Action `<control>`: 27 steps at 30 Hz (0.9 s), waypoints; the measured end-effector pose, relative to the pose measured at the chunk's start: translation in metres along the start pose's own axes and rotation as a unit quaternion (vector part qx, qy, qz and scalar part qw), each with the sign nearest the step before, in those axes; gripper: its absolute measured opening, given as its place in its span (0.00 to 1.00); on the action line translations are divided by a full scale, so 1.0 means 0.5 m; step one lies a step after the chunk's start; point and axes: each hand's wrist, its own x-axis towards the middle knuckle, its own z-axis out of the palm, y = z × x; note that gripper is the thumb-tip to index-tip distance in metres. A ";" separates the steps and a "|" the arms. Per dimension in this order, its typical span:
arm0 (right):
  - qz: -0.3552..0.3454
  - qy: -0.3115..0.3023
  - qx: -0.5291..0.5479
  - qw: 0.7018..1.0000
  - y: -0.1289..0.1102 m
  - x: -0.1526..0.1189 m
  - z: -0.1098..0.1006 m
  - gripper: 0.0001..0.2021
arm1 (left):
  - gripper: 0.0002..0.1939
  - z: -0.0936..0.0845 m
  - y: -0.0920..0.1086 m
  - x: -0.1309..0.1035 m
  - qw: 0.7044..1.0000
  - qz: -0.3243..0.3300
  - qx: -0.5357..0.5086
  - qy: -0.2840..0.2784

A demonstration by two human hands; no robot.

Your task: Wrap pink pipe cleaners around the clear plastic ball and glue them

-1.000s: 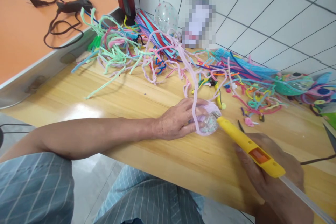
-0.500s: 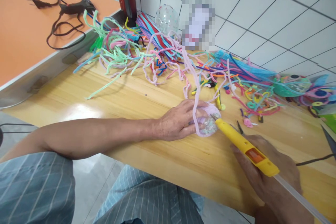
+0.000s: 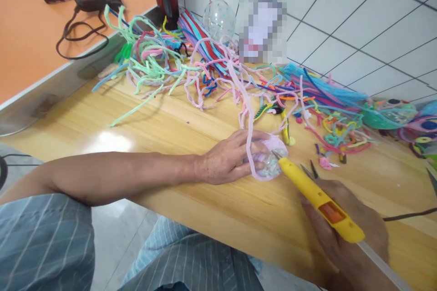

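The clear ball (image 3: 273, 160) is a little right of the middle of the frame, low down on the worktop (image 3: 164, 120), with fuzzy light purple stem (image 3: 250, 122) curled around it. One long piece of the stem goes up from it to the messy pile near the top. My left hand (image 3: 225, 158) holds the ball, with the fingers over its left side. My right hand (image 3: 351, 223), at the lower right, is wrapped around a yellow glue gun (image 3: 317, 194). The gun's metal tip is right at the ball, but I can't tell if it touches. A whitish glue stick (image 3: 378, 259) pokes out of the gun's back end. Two dark pointy tips (image 3: 313, 169) show just past my right hand; the rest is hidden. Little twisted bits of many colors (image 3: 341, 134) lie on the right. Light green fuzzy stems (image 3: 153, 72) sit in a tangle at the upper left. Another clear ball (image 3: 219, 19) is near the top middle, by the white tile wall (image 3: 341, 22). A black tool with a cord (image 3: 97, 2) lies on an orange top (image 3: 27, 50) in the upper left corner.
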 end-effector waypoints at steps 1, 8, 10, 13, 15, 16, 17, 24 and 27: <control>0.000 -0.005 0.002 1.000 0.000 0.001 0.000 0.07 | 0.13 -0.001 0.000 0.000 1.000 0.004 0.002 -0.004; -0.031 -0.040 0.039 0.998 -0.008 0.007 -0.012 0.07 | 0.14 -0.009 0.006 -0.009 0.999 0.009 0.025 -0.021; -0.014 -0.048 0.039 0.998 0.001 0.001 -0.011 0.08 | 0.14 -0.011 0.008 -0.011 0.999 0.011 0.031 -0.021; -0.038 -0.070 0.029 0.996 0.028 -0.007 -0.005 0.06 | 0.14 -0.013 0.010 -0.013 0.999 0.020 0.041 -0.019; -0.055 -0.087 0.027 0.994 0.042 -0.010 -0.001 0.05 | 0.14 -0.013 0.010 -0.014 0.999 0.025 0.044 -0.014; -0.054 -0.094 0.030 0.994 0.044 -0.010 -0.001 0.05 | 0.14 -0.013 0.010 -0.015 0.999 0.026 0.043 -0.011; -0.047 -0.099 0.036 0.993 0.044 -0.010 -0.001 0.06 | 0.15 -0.013 0.010 -0.016 0.999 0.025 0.042 -0.008; 0.049 -0.065 0.070 0.994 0.006 0.000 -0.010 0.08 | 0.16 -0.010 0.009 -0.019 1.000 0.010 0.023 -0.002; 0.046 -0.070 0.077 0.994 -0.004 0.006 -0.009 0.07 | 0.16 -0.011 0.009 -0.021 1.000 0.003 0.013 -0.005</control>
